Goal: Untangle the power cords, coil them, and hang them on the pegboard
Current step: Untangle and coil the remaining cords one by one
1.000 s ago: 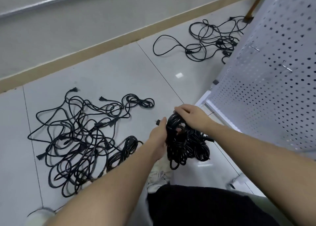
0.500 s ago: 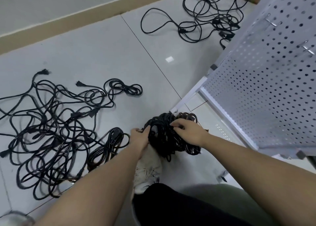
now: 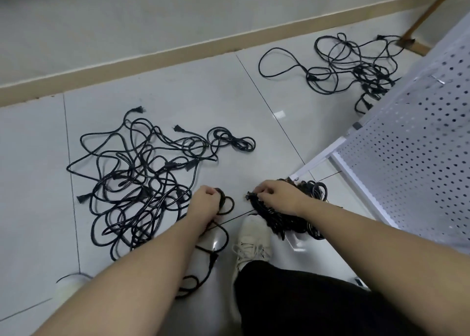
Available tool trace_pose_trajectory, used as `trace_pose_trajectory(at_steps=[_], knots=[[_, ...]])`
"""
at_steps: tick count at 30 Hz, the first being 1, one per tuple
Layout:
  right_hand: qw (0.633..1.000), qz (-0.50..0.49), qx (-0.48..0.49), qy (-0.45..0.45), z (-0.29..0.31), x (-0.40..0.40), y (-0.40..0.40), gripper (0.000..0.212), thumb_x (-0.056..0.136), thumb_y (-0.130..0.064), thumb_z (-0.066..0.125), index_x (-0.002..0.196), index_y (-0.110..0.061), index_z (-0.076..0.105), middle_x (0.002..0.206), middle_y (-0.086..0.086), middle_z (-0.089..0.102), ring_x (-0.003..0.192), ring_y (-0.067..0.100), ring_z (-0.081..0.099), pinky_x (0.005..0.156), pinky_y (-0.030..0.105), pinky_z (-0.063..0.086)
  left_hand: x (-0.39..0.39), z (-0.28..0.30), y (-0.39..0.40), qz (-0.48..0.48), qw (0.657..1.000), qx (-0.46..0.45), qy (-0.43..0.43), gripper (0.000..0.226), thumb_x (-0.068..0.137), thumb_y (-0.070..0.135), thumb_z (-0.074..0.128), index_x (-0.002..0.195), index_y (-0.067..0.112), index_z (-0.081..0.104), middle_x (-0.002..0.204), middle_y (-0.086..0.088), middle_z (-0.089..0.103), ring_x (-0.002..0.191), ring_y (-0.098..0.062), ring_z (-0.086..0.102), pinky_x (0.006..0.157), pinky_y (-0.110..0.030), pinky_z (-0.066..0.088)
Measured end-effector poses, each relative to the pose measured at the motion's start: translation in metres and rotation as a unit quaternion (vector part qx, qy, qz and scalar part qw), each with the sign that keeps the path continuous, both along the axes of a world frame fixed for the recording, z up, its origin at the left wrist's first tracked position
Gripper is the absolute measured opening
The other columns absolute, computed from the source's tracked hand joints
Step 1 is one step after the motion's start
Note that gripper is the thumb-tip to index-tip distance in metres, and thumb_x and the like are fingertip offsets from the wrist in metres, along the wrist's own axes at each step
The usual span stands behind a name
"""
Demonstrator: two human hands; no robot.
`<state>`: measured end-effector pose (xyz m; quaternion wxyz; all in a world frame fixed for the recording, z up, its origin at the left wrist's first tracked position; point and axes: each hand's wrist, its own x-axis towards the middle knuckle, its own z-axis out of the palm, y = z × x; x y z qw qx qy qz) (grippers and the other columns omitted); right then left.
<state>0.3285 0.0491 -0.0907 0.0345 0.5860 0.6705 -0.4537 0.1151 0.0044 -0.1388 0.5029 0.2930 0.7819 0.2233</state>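
A black cord (image 3: 223, 203) is gripped in the curled left hand (image 3: 203, 198); the cord bundle (image 3: 287, 218) is pinched by right hand (image 3: 274, 195) fingers, tangled cords (image 3: 137, 183) left of them.

Left hand (image 3: 203, 199) curled round cord loop (image 3: 225, 203) on floor (image 3: 178, 86). Right hand (image 3: 276, 195) pinching dense cord bundle (image 3: 287, 221) above white shoe (image 3: 253, 241). Big tangle (image 3: 137, 183) at 9 o'clock of hands. Second tangle (image 3: 353, 68) at 1 o'clock, beside pegboard (image 3: 412, 142). Wooden handle (image 3: 429, 7) top right.
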Motion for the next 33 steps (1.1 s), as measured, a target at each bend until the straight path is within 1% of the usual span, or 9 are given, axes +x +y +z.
trace_pose_trajectory(at_steps=[4, 6, 8, 11, 19, 24, 26, 28, 33], knots=[[0.998, 0.052, -0.018, -0.004, -0.010, -0.045, -0.001, 0.026, 0.099, -0.024, 0.056, 0.123, -0.024, 0.066, 0.109, -0.001, 0.067, 0.094, 0.016, 0.061, 0.088, 0.028, 0.050, -0.037, -0.014, -0.018, -0.010, 1.000, 0.006, 0.007, 0.004, 0.088, 0.023, 0.057, 0.089, 0.027, 0.059, 0.091, 0.001, 0.065, 0.092, -0.030, 0.071, 0.089, -0.050, 0.060], [0.997, 0.073, -0.030, -0.016, -0.022, -0.066, 0.000, 0.031, 0.100, -0.021, 0.051, 0.128, -0.024, 0.063, 0.116, 0.001, 0.068, 0.097, 0.019, 0.063, 0.087, 0.030, 0.052, -0.051, -0.020, -0.024, -0.036, 0.999, 0.007, 0.016, 0.011, 0.085, 0.027, 0.057, 0.095, 0.026, 0.061, 0.091, 0.004, 0.064, 0.093, -0.026, 0.067, 0.089, -0.040, 0.057], [0.994, 0.099, -0.038, -0.036, -0.038, -0.085, 0.001, 0.036, 0.100, -0.018, 0.047, 0.133, -0.024, 0.060, 0.123, 0.003, 0.067, 0.104, 0.021, 0.063, 0.086, 0.028, 0.050, -0.061, -0.031, -0.028, -0.073, 0.996, 0.015, 0.053, 0.014, 0.090, 0.015, 0.055, 0.100, 0.021, 0.063, 0.093, 0.004, 0.065, 0.095, -0.023, 0.064, 0.083, -0.030, 0.049], [0.989, 0.126, -0.041, -0.070, -0.068, -0.108, 0.003, 0.046, 0.097, -0.013, 0.048, 0.142, -0.024, 0.053, 0.138, 0.005, 0.061, 0.123, 0.025, 0.058, 0.102, 0.029, 0.045, -0.070, -0.051, -0.030, -0.137, 0.988, 0.013, 0.071, 0.018, 0.091, 0.010, 0.057, 0.100, 0.024, 0.064, 0.100, 0.004, 0.068, 0.101, -0.019, 0.064, 0.087, -0.029, 0.049], [0.970, 0.126, 0.030, -0.208, -0.134, -0.135, 0.003, 0.061, 0.094, -0.020, 0.060, 0.148, -0.017, 0.032, 0.137, 0.018, 0.051, 0.125, 0.039, 0.049, 0.100, 0.045, 0.044, -0.078, -0.096, -0.046, -0.289, 0.953, -0.010, 0.093, 0.030, 0.094, 0.018, 0.062, 0.124, 0.019, 0.062, 0.128, 0.000, 0.058, 0.116, -0.020, 0.058, 0.096, -0.034, 0.049], [0.986, 0.053, -0.011, -0.160, -0.129, -0.128, 0.015, 0.037, 0.095, -0.016, 0.061, 0.132, -0.009, 0.055, 0.126, 0.013, 0.064, 0.117, 0.032, 0.060, 0.092, 0.034, 0.047, -0.084, -0.091, -0.050, -0.240, 0.969, -0.014, 0.059, 0.048, 0.094, 0.023, 0.066, 0.139, 0.017, 0.051, 0.135, 0.000, 0.059, 0.124, -0.018, 0.057, 0.106, -0.037, 0.047], [0.991, 0.046, -0.028, -0.126, -0.113, -0.124, 0.017, 0.023, 0.094, -0.017, 0.066, 0.115, -0.009, 0.068, 0.101, 0.008, 0.073, 0.091, 0.020, 0.069, 0.078, 0.026, 0.050, -0.087, -0.078, -0.050, -0.233, 0.971, -0.010, 0.059, 0.051, 0.093, 0.024, 0.068, 0.140, 0.018, 0.049, 0.134, 0.000, 0.057, 0.124, -0.018, 0.057, 0.107, -0.037, 0.046], [0.995, 0.052, -0.048, -0.065, -0.086, -0.124, 0.016, 0.015, 0.093, -0.018, 0.071, 0.104, -0.009, 0.073, 0.073, -0.001, 0.070, 0.062, 0.009, 0.064, 0.064, 0.021, 0.051, -0.089, -0.057, -0.050, -0.245, 0.967, 0.010, 0.069, 0.050, 0.092, 0.023, 0.067, 0.138, 0.020, 0.047, 0.131, 0.003, 0.052, 0.121, -0.017, 0.055, 0.104, -0.031, 0.044], [0.996, 0.071, 0.009, 0.055, 0.012, -0.134, 0.012, 0.004, 0.093, -0.014, 0.072, 0.095, -0.012, 0.071, 0.058, -0.013, 0.065, 0.050, 0.001, 0.062, 0.055, 0.018, 0.055, -0.089, 0.016, -0.053, -0.199, 0.959, 0.095, 0.179, 0.045, 0.086, 0.027, 0.071, 0.124, 0.017, 0.049, 0.122, 0.000, 0.039, 0.107, -0.027, 0.055, 0.088, -0.038, 0.046]])
